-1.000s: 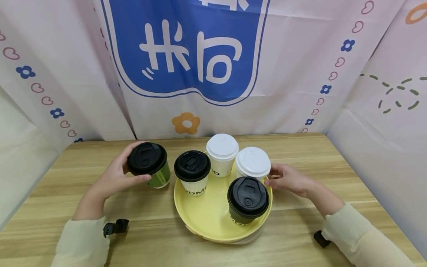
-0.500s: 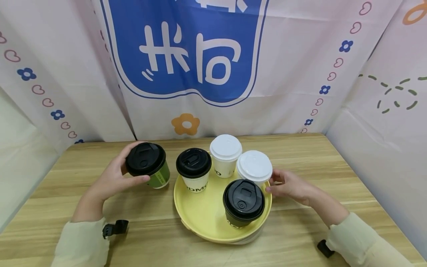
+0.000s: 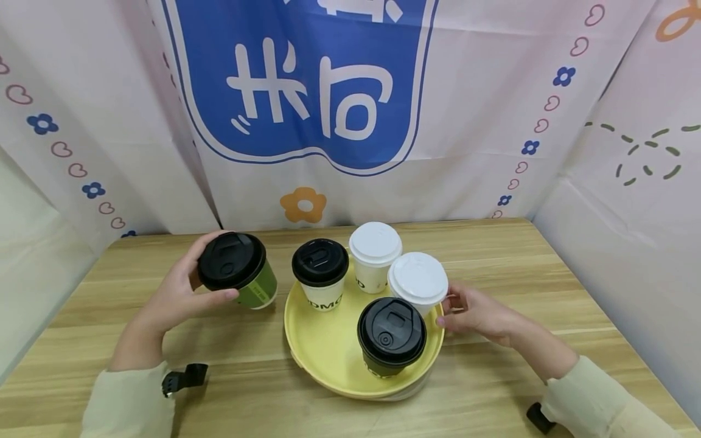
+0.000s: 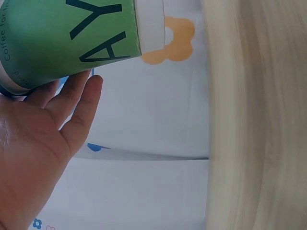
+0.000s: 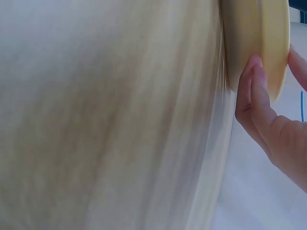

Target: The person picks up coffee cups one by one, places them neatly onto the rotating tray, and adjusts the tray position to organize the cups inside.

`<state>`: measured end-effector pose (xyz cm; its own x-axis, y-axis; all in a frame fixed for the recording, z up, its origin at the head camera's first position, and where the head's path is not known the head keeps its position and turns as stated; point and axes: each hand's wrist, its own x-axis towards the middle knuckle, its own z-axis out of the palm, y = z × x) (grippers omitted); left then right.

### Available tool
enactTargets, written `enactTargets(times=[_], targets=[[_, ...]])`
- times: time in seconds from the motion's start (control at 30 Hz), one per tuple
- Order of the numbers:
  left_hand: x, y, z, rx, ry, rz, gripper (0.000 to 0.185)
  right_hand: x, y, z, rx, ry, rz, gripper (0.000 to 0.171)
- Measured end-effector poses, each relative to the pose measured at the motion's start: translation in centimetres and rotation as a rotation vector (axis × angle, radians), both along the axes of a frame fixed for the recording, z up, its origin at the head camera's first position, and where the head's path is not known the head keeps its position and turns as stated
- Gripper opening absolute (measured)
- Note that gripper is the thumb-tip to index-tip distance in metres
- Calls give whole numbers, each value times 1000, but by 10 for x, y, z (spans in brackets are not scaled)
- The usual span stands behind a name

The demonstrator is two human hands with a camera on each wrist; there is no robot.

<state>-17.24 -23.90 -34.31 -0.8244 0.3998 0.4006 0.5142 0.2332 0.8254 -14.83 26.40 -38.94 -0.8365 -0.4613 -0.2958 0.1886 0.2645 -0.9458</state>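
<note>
My left hand (image 3: 183, 291) grips a green paper cup (image 3: 258, 291) with a black lid (image 3: 231, 261), tilted left beside a round yellow tray (image 3: 328, 350). The left wrist view shows the green cup (image 4: 72, 38) against my palm and fingers (image 4: 72, 115). On the tray stand a white cup with a black lid (image 3: 320, 263), two white-lidded cups (image 3: 375, 243) (image 3: 418, 278), and a dark cup with a black lid (image 3: 391, 331) at the front. My right hand (image 3: 475, 311) pinches the tray's right rim; in the right wrist view its fingers (image 5: 254, 91) lie under the yellow rim (image 5: 249, 43).
The wooden table (image 3: 493, 255) is boxed in by a white patterned cloth backdrop (image 3: 471, 121) behind and at both sides. Bare wood shows to the left, right and front of the tray.
The tray has turned clockwise under my right hand: the front dark cup shifted left and the rear cups shifted right. The green cup in my left hand has tipped a little further left.
</note>
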Motion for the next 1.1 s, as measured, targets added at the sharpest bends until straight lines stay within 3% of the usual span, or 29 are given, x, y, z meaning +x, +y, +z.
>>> enactTargets(times=[0.23,0.63,0.73,0.93,1.1], targets=[[1,-1,6,1,18,-22,88,2,-1,0,-23,-39,18,56],[1,8,24,35,68,-157,89,1,-1,3,-36,-84,44,65],[4,14,26,11,56,-184,90,1,0,3,-26,-92,32,67],[11,26,27,-65,-5,-175,96,2,0,3,-15,-97,20,66],[14,35,25,-84,8,-205,96,2,-1,3,-18,-99,20,67]])
